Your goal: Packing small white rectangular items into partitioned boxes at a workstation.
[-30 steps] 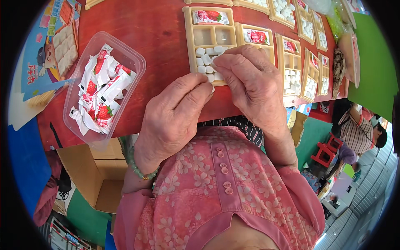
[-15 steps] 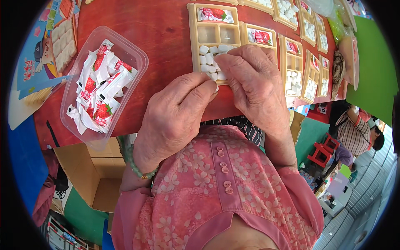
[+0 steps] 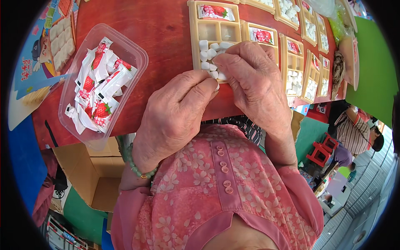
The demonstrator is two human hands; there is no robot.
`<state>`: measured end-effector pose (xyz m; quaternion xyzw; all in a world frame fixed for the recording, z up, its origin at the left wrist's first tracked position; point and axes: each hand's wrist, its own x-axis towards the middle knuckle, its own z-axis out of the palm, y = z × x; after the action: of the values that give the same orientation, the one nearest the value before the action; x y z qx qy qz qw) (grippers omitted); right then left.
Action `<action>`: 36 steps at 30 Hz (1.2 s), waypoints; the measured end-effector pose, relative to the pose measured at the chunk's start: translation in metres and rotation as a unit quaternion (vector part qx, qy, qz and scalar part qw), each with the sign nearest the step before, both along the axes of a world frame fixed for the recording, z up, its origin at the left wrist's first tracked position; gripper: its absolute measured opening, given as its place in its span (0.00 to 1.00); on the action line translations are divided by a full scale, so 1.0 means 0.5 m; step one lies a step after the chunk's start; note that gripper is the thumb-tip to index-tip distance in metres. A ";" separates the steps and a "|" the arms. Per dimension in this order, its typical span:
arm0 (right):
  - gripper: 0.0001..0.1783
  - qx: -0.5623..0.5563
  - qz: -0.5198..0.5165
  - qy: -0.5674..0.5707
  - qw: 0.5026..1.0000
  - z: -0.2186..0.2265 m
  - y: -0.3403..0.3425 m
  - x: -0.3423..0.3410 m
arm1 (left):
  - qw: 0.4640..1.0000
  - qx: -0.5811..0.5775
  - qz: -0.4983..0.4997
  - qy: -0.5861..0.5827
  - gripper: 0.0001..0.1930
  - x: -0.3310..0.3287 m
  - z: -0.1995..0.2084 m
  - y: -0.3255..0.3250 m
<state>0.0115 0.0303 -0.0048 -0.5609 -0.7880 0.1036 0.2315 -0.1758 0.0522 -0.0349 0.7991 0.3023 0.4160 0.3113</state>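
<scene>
A few stubby white pieces [image 3: 211, 53] have shifted slightly since the earlier frame. The bare left hand [image 3: 173, 110] pinches just beside the near edge of a cream compartment tray [image 3: 208, 31]; the bare right hand [image 3: 256, 83], nearer the pieces, pinches over its near right corner. Whether either grip contains anything, I cannot tell. Long axis running away, the tray lies beyond on the red bench [image 3: 166, 41].

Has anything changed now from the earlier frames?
The view shifted slightly; nothing was visibly taken or let go. The left hand and right hand keep their curled poses at the near end of the tray of white pieces; any grip is hidden. The clear tub of wrapped packets stays in place.
</scene>
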 end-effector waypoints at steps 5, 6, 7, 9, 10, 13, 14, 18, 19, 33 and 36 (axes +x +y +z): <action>0.11 0.019 -0.013 -0.029 0.999 0.032 0.005 0.000 | 1.000 -0.007 0.001 -0.001 0.12 -0.004 0.000 -0.001; 0.11 0.019 -0.011 -0.029 0.999 0.037 -0.002 0.001 | 1.000 -0.003 -0.011 -0.004 0.12 -0.005 0.000 -0.001; 0.13 0.003 -0.048 -0.002 0.999 0.043 -0.011 0.004 | 1.000 0.001 -0.024 -0.009 0.13 -0.005 0.000 0.001; 0.15 -0.012 -0.083 0.024 0.996 0.047 -0.018 0.009 | 1.000 -0.002 -0.025 -0.011 0.12 -0.006 -0.002 0.001; 0.23 -0.009 -0.052 -0.014 0.999 0.045 -0.021 0.013 | 1.000 -0.005 -0.027 -0.013 0.12 -0.006 -0.001 0.002; 0.48 -0.081 -0.005 -0.134 0.988 0.032 -0.039 0.009 | 0.999 -0.031 -0.005 0.008 0.10 -0.009 0.001 0.000; 0.51 -0.097 -0.007 -0.144 0.985 0.022 -0.045 0.003 | 0.999 -0.031 -0.007 0.008 0.10 -0.007 0.002 0.000; 0.53 -0.082 -0.003 -0.139 0.987 -0.005 -0.049 -0.006 | 0.999 -0.043 0.001 -0.002 0.09 -0.006 0.006 0.000; 0.54 -0.080 -0.001 -0.143 0.986 -0.005 -0.048 -0.006 | 0.999 -0.047 0.002 -0.003 0.09 -0.005 0.006 0.001; 0.13 0.014 -0.039 0.092 0.995 0.044 -0.031 -0.005 | 0.996 -0.033 0.044 -0.065 0.13 -0.012 0.006 -0.001; 0.13 -0.051 -0.008 0.178 0.983 0.040 -0.022 -0.012 | 0.994 -0.059 0.040 -0.083 0.13 -0.013 0.008 -0.006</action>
<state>0.0056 0.0192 0.0152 -0.5511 -0.7230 0.2400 0.3405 -0.1825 0.0491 -0.0307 0.7292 0.3311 0.4745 0.3653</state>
